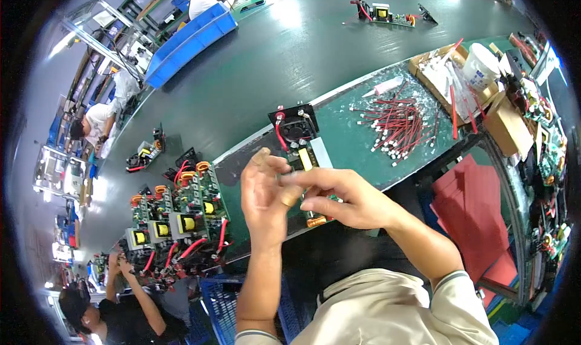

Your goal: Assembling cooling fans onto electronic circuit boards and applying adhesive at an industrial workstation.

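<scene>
My left hand (264,191) is raised with its palm toward the right and its fingers loosely bent and apart. Across from it, my right hand (348,197) stretches its index finger to the left hand's thumb and fingers, where the two meet. Between the right thumb and index finger there is a gap, and I make out no object in either hand. Beneath both hands lies a circuit board (322,152) with a yellow part and copper coil, partly hidden by them. At its far end stands a black fan panel (294,127) with a red lead.
Several boards (189,223) with yellow transformers and red leads stand at left. Red-black connector wires (396,124) lie in a pile at right, near a white-tipped tube (385,87) and an open cardboard box (423,64). A blue bin (190,45) stands far left; a co-worker (130,318) sits lower left.
</scene>
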A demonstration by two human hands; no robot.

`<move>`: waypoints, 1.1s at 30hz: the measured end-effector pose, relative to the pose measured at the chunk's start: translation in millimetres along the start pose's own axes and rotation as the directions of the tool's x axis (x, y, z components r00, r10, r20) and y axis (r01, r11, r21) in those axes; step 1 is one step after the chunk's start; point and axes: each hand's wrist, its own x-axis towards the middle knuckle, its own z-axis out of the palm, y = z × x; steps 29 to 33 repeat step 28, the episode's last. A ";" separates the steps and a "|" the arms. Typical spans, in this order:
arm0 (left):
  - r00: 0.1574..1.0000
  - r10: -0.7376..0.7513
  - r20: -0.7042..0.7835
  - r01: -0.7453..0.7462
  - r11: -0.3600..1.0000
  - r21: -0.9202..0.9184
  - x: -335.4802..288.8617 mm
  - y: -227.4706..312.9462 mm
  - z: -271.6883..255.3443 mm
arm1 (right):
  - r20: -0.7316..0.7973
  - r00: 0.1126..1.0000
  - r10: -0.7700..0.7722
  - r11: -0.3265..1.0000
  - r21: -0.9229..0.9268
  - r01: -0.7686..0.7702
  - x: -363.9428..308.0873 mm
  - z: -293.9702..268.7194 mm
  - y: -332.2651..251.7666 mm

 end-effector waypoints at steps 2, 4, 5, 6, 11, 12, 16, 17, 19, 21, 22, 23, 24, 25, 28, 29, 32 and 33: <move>0.966 -0.253 0.054 0.246 0.838 -0.488 0.5 -13.9 -14.2 | -0.140 0.973 0.185 0.898 0.426 -0.109 7.2 9.0 0.8; 0.944 -0.311 0.114 0.298 0.647 -0.702 1.5 -28.3 -15.3 | -0.263 0.902 0.342 0.898 0.375 -0.231 10.8 12.4 2.0; 0.930 -0.343 0.128 0.319 0.587 -0.744 1.5 -29.7 -13.4 | -0.326 0.918 0.226 0.969 0.175 -0.176 11.0 15.3 4.0; 0.930 -0.345 0.129 0.323 0.595 -0.736 2.7 -27.9 -13.1 | -0.364 0.926 0.099 0.992 -0.037 -0.121 13.8 18.4 4.4; 0.912 -0.318 -0.260 0.184 0.882 -0.434 -1.5 -23.1 8.3 | -0.389 0.896 -0.216 0.904 -0.427 0.032 9.0 47.7 19.0; 0.908 -0.165 -0.386 0.142 0.986 -0.086 -2.0 -23.1 9.6 | -0.420 0.886 -0.196 0.927 -0.374 0.028 8.3 56.4 18.2; 0.848 0.529 0.019 -0.392 0.604 0.694 7.5 -28.8 -7.1 | -0.385 0.919 -0.085 0.965 -0.260 -0.020 -3.7 42.1 26.1; 0.803 0.577 0.150 -0.471 0.460 0.753 9.8 -25.9 -12.4 | -0.371 0.917 0.143 0.985 -0.034 -0.168 -4.6 32.0 20.3; 0.757 0.601 0.255 -0.543 0.362 0.758 14.9 -19.4 -15.5 | -0.364 0.907 0.213 0.972 0.170 -0.160 0.7 17.5 19.4; 0.697 0.634 0.336 -0.605 0.267 0.750 18.4 -20.3 -15.5 | -0.301 0.936 0.183 0.972 0.201 -0.125 4.7 5.4 21.4; 0.698 0.634 0.333 -0.606 0.275 0.746 19.5 -20.2 -15.0 | -0.305 0.934 0.186 0.972 0.195 -0.130 7.2 -0.5 20.8; 0.689 0.627 0.365 -0.623 0.255 0.739 20.3 -19.2 -14.7 | -0.183 0.943 0.278 0.930 0.299 -0.216 10.0 -5.8 19.3; 0.679 0.618 0.396 -0.640 0.234 0.732 21.0 -19.2 -15.0 | -0.050 0.934 0.353 0.868 0.390 -0.307 11.1 -8.8 18.6; 0.672 0.607 0.424 -0.660 0.231 0.715 22.3 -21.4 -15.7 | -0.070 0.944 0.321 0.865 0.428 -0.263 9.9 -7.0 26.1; 0.645 0.577 0.501 -0.696 0.173 0.697 27.7 -19.9 -11.2 | -0.027 0.932 0.360 0.798 0.526 -0.293 7.4 -10.6 34.4; 0.645 0.577 0.501 -0.696 0.173 0.697 27.7 -19.9 -11.2 | -0.027 0.932 0.360 0.798 0.526 -0.293 7.4 -10.6 34.4; 0.645 0.577 0.501 -0.696 0.173 0.697 27.7 -19.9 -11.2 | -0.027 0.932 0.360 0.798 0.526 -0.293 7.4 -10.6 34.4; 0.645 0.577 0.501 -0.696 0.173 0.697 27.7 -19.9 -11.2 | -0.027 0.932 0.360 0.798 0.526 -0.293 7.4 -10.6 34.4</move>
